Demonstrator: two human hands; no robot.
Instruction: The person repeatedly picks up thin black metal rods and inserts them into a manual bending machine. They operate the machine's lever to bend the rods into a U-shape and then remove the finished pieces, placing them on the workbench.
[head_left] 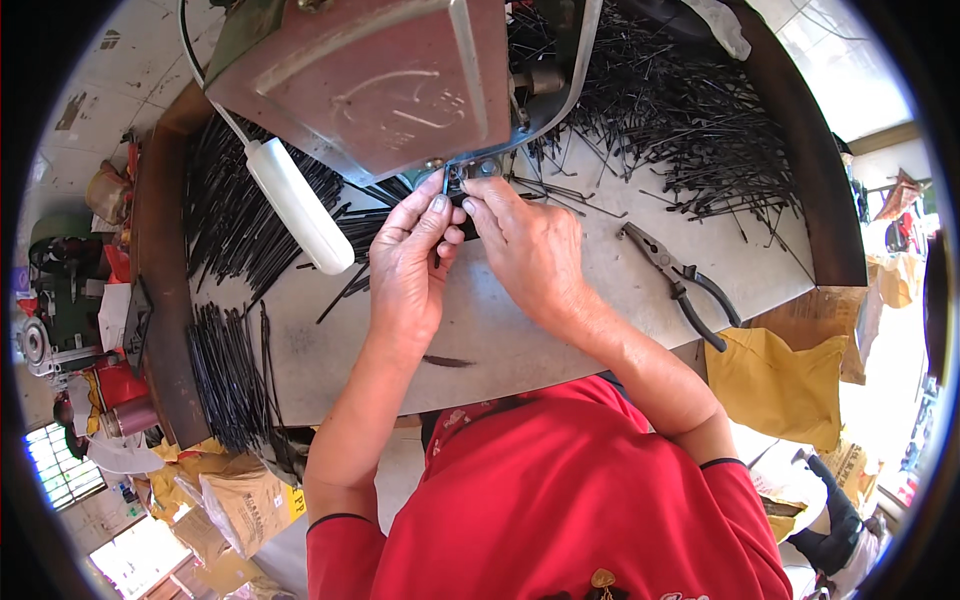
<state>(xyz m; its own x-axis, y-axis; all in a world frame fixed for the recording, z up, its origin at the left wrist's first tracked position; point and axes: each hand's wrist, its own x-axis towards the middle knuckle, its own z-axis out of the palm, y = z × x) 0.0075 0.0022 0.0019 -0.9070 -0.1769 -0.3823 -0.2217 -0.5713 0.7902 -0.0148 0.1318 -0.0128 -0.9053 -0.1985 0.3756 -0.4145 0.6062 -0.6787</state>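
Meeting just under the reddish-brown machine (pixel 390 85) in the upper middle of the frame, both hands are held close together at its small metal fixture (pixel 483 169). A thin dark rod (pixel 437 259) is pinched between the thumb and fingers of the left hand (pixel 405 275), its lower end being shown below the curled fingers. The right hand (pixel 542 255) is held with thumb and forefinger drawn narrow beside the fixture; whether anything is gripped there cannot be told, as the fingertips are partly hidden. On the pale tabletop (pixel 335 365), dark rods are heaped at the upper left (pixel 225 200) and gathered in a bundle (pixel 225 385) at the lower left, while a tangled pile of bent rods (pixel 690 125) is spread across the upper right. Black-handled pliers (pixel 688 272) are laid right of the right hand, well apart from it. A white tubular lamp (pixel 300 205) is hung left of the machine. A yellow bag (pixel 780 390) is seen at the table's lower right edge, and a red shirt (pixel 560 490) is worn by the person.
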